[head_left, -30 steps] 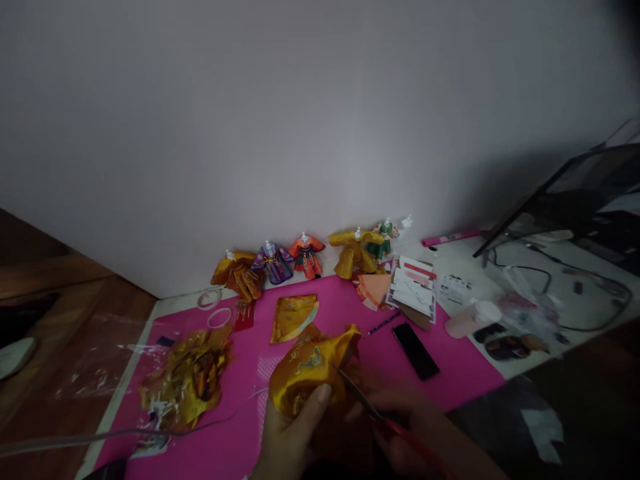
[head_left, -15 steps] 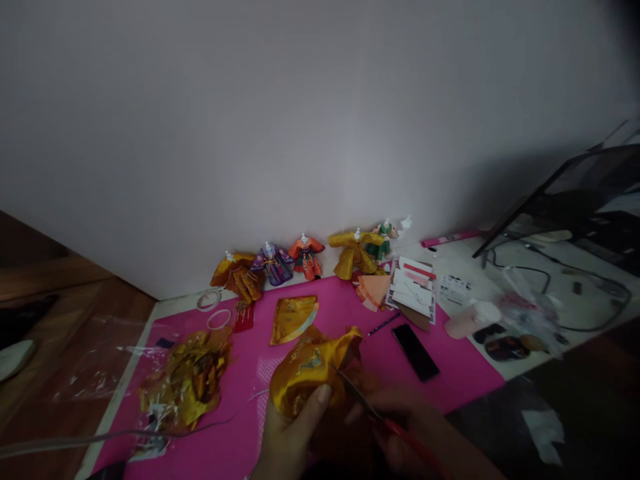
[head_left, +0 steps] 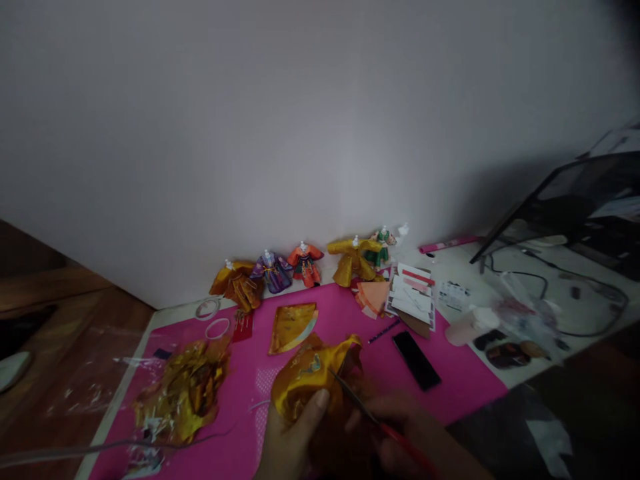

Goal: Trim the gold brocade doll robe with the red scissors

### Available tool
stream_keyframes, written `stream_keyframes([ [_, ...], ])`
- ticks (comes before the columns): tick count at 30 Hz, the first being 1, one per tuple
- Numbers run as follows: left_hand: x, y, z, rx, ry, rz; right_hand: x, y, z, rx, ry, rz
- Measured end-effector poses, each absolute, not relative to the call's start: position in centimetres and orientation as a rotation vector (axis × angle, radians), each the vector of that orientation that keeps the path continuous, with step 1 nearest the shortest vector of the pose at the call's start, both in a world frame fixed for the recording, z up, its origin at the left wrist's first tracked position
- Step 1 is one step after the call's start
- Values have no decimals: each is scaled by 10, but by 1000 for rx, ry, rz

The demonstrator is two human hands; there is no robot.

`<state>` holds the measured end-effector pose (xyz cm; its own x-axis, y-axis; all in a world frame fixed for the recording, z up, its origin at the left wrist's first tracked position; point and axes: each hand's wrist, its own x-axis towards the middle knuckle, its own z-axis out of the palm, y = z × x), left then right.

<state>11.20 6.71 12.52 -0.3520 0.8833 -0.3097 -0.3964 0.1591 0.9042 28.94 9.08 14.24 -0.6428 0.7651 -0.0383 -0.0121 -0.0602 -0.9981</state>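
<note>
My bunched, golden-yellow satiny cloth [head_left: 300, 380]: I see a grey-blue motif on shiny gold.
My slim, long-bladed metal tool [head_left: 359, 402]: red handle, dark blade.
My broad, flat pink mat [head_left: 345, 313]: one plain, strong pink.
Flat mesh patch [head_left: 267, 379]: pale dotted lattice against the pink.
Flat, fan-shaped golden cloth [head_left: 290, 327]: faint darker pattern, pale curved edge.
Small purple-robed cloth figure [head_left: 273, 273]: thin yellow at the waist.
Small orange-robed cloth figure [head_left: 306, 260]: dark front panel.
Flat, rectangular phone [head_left: 417, 360]: black.
</note>
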Motion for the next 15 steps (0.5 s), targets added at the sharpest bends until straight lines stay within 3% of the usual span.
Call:
stream_keyframes([
  [15,102,87,99,574,1224,1423,291,98,132,-975,-1705,1855],
])
